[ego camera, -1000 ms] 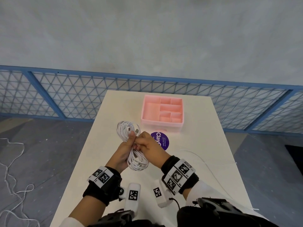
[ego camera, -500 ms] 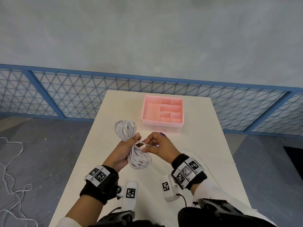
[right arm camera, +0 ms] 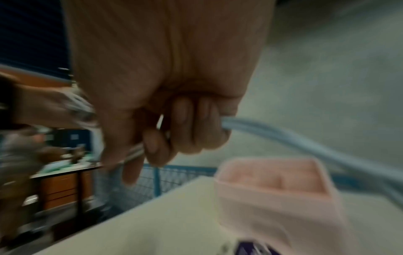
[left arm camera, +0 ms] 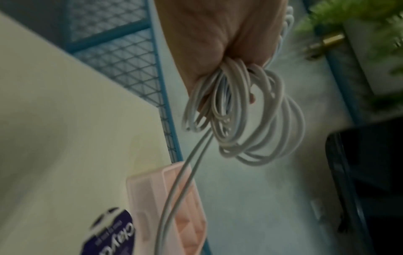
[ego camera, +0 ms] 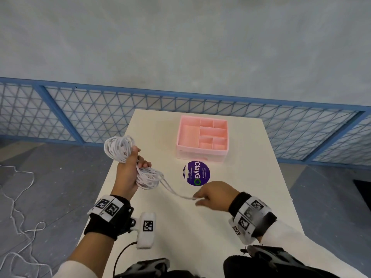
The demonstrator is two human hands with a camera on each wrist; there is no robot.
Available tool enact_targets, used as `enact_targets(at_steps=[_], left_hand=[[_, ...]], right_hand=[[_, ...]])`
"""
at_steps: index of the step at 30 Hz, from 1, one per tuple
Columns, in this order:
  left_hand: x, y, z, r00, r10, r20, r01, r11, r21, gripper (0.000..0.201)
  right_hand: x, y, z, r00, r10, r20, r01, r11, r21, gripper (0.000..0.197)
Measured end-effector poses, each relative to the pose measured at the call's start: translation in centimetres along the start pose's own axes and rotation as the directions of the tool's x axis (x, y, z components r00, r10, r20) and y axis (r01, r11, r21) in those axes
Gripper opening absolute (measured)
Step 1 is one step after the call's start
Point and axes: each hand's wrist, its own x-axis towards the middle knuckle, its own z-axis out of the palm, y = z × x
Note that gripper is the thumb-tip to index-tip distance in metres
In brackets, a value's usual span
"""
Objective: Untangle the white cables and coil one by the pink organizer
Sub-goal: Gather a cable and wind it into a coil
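The left hand (ego camera: 128, 173) is up over the near-left part of the surface (ego camera: 251, 177), fingers wrapped tight round the waist of the cable bundle (ego camera: 124, 151), so loops bulge out above the fist and below it. The left wrist view shows those lower loops hanging free under the curled fingers (left arm camera: 229, 51). Off to the right and nearer, the right hand (ego camera: 214, 197) has its fingers curled and pinched on the strands (ego camera: 172, 189) coming out of the bundle; the right wrist view confirms the fingers (right arm camera: 185, 124) are closed on them, though it is too blurred to say how many strands.

Here is what matters: the strands run in a line from the lower loops down and right to the pinch, so their long axis points near-right, away from the bundle. The right hand is the one on the free length; any further drawing out looks like its job, going along that line while the left anchors the coil.

The pink organizer (ego camera: 202, 155) sits far and centre, beyond the purple sticker (ego camera: 197, 173), well apart from both hands. Nothing is laid beside it yet.
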Motion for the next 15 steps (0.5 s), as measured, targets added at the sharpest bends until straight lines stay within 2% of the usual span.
enact_targets(at_steps=[1, 3, 4, 6, 9, 11, 13, 15], left_hand=[[-0.1, -0.3, 0.2, 0.999, 0.037, 0.002, -0.037, 0.996, 0.076, 0.017], [-0.7, -0.9, 0.8, 0.995, 0.09, 0.038, -0.097, 0.968, 0.231, 0.014], [-1.1, -1.1, 1.2, 0.991, 0.114, 0.073, -0.13, 0.946, 0.298, 0.013], [-2.1, -1.7, 1.8, 0.983, 0.125, 0.138, -0.17, 0.902, 0.398, 0.015], [-3.5, -2.6, 2.7, 0.981, 0.072, 0.179, -0.152, 0.858, 0.491, 0.023], [-4.1, -3.0, 3.1, 0.987, -0.005, 0.16, -0.066, 0.897, 0.436, 0.026], [-4.4, -3.2, 3.4, 0.981, -0.089, 0.17, 0.026, 0.938, 0.345, 0.047], [-4.4, -3.1, 3.3, 0.969, -0.14, 0.202, 0.078, 0.954, 0.291, 0.073]], right_hand=[[-0.2, -1.5, -0.5, 0.995, -0.074, 0.062, 0.077, 0.996, -0.048, 0.028], [-0.6, -4.3, -2.0, 0.968, -0.239, 0.082, 0.241, 0.97, -0.014, 0.026], [-0.6, -5.4, -3.0, 0.951, -0.305, 0.039, 0.304, 0.952, 0.032, 0.026], [-0.3, -6.8, -4.8, 0.937, -0.332, -0.106, 0.344, 0.93, 0.13, 0.026], [1.4, -6.8, -6.1, 0.934, -0.197, -0.298, 0.252, 0.955, 0.157, 0.025], [2.4, -6.4, -5.9, 0.929, -0.074, -0.363, 0.133, 0.981, 0.141, 0.03], [2.9, -6.2, -5.7, 0.924, 0.039, -0.379, 0.021, 0.988, 0.154, 0.038], [3.2, -6.2, -5.5, 0.913, 0.08, -0.399, -0.017, 0.987, 0.159, 0.042]])
